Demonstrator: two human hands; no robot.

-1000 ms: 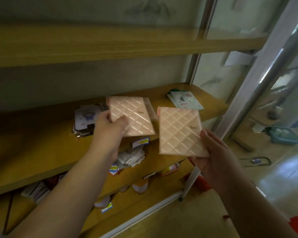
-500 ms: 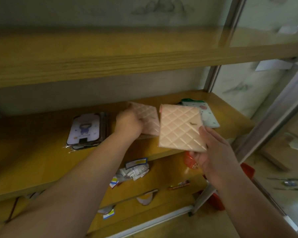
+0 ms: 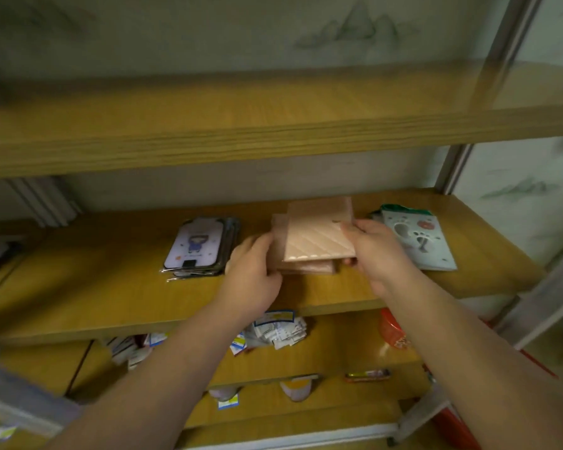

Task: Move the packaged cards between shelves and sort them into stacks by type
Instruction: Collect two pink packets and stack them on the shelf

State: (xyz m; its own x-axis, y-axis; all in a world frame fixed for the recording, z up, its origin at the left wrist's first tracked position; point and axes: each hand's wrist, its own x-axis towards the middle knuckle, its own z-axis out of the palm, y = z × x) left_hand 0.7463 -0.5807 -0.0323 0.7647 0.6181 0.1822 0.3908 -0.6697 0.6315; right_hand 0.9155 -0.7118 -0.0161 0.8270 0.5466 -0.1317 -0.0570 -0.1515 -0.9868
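Wooden shelves (image 3: 111, 306) against a pale landscape-patterned wall (image 3: 273, 30).

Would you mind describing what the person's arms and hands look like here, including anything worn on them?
Both forearms are bare up to the frame's lower edge: no sleeves show. The left hand and the right hand wear no gloves, and no ring, watch or bracelet is visible. Fingernail detail is too blurred to tell.

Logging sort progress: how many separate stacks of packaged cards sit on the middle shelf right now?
3. The purple-figure stack lies at left; the pink quilted stack sits in the middle, held between both hands; the pale green-topped stack lies at right. How many cards each holds is hidden.
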